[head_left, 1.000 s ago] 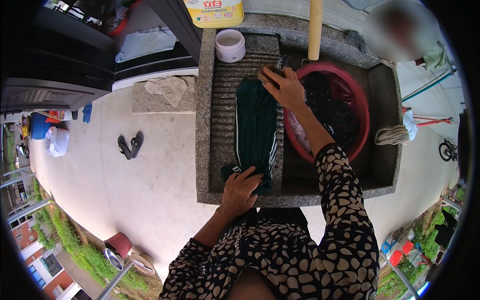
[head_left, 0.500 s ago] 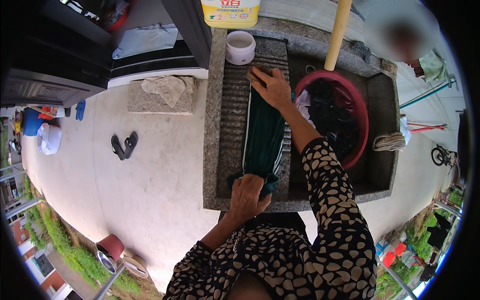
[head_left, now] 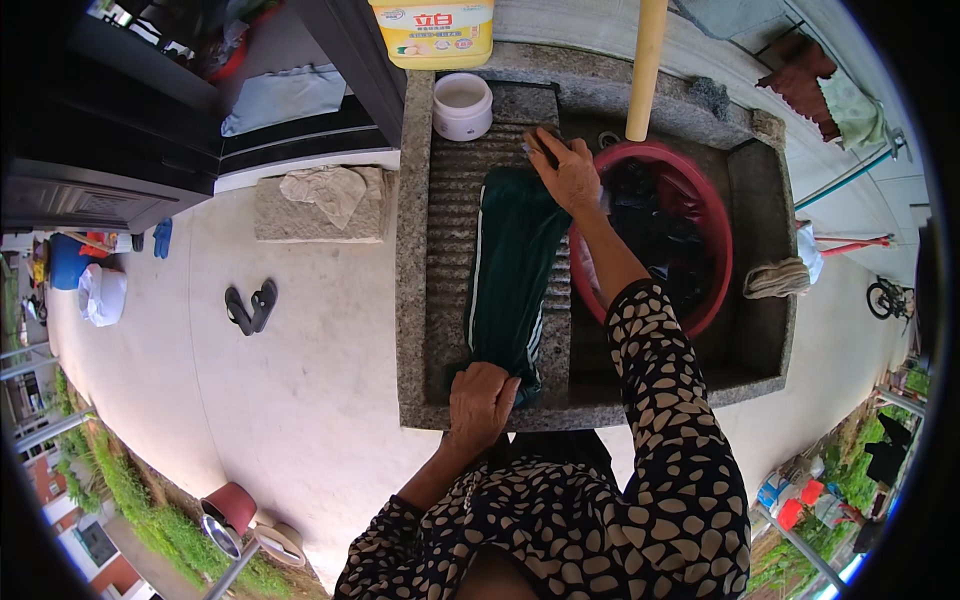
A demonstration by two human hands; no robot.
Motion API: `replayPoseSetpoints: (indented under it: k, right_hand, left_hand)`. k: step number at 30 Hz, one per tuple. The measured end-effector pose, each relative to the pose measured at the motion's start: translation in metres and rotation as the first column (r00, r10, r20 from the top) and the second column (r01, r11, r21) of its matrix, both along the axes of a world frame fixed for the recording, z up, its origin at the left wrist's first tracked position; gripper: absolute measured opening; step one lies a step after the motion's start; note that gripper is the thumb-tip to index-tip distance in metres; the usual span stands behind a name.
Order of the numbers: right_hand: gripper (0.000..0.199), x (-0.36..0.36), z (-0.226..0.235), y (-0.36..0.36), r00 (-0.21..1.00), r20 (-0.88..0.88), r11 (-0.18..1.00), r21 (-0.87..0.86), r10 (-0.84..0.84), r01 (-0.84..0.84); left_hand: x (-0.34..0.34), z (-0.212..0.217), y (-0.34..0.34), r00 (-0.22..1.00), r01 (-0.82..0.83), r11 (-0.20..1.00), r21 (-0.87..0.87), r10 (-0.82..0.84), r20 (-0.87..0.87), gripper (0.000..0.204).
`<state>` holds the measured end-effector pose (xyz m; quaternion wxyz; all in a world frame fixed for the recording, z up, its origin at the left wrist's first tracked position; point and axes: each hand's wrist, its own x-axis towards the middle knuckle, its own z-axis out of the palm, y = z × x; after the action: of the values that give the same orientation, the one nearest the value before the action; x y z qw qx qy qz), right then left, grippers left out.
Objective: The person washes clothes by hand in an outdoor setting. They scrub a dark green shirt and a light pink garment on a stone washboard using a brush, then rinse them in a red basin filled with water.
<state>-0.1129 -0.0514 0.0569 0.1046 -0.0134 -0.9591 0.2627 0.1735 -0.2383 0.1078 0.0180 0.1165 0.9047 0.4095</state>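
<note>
Dark green trousers (head_left: pixel 515 270) with white side stripes lie stretched lengthwise on the ribbed washboard slab of a grey stone sink (head_left: pixel 412 300), a little above the middle of the frame. At their near end, just below centre, the left hand (head_left: pixel 482 403) presses down with fingers curled over the bunched cloth. At the far end the right hand (head_left: pixel 570 172) lies flat with fingers together on the fabric, and something small and brownish shows under its fingertips, too covered to identify. Right of the slab, touching the forearm, a red basin (head_left: pixel 715 215) sits in the sink's deeper well, filled with dark wet laundry whose single pieces cannot be told apart. A pale wooden pole (head_left: pixel 646 65) rises from behind the basin and is cut off by the top edge. A white tub (head_left: pixel 463 105) stands at the slab's upper end, with a yellow detergent jug (head_left: pixel 432 32) beyond it, only partly in view. A rolled beige cloth (head_left: pixel 778 278) rests on the sink's right rim. On the concrete to the left lie a pair of dark sandals (head_left: pixel 250 306) and a crumpled rag on a stone block (head_left: pixel 268 222). The person's spotted sleeve hides the sink's near right corner.
</note>
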Motion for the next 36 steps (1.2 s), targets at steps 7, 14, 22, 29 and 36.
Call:
replayPoseSetpoints:
  k: [7,14,22,29,36]
  right_hand:
    - [0.046,0.126,0.021,-0.028,0.583,-0.217,0.621,0.206,0.783,-0.757]
    - [0.051,0.024,-0.019,0.031,0.942,-0.327,0.997,-0.006,-0.081,0.083]
    - [0.054,0.153,-0.079,0.127,0.971,0.063,0.96,0.18,-0.23,0.216]
    - [0.048,0.164,-0.082,0.158,0.96,0.262,0.974,-0.171,-0.104,0.152]
    - [0.044,0.169,-0.08,0.163,0.972,0.218,0.865,-0.466,-0.092,0.187]
  left_hand:
    - [-0.001,0.017,0.009,0.931,-0.305,0.879,-0.366,0.357,0.08,0.063]
    - [0.007,0.004,0.007,0.933,-0.306,0.916,-0.259,0.342,0.11,0.05]
    - [-0.123,0.076,-0.021,0.857,-0.512,0.307,0.802,0.121,0.501,0.031]
    - [-0.195,0.194,0.014,0.971,0.063,0.89,0.452,0.051,-0.235,0.044]
    - [-0.129,0.144,0.028,0.802,0.256,0.854,-0.453,-0.449,-0.394,0.019]
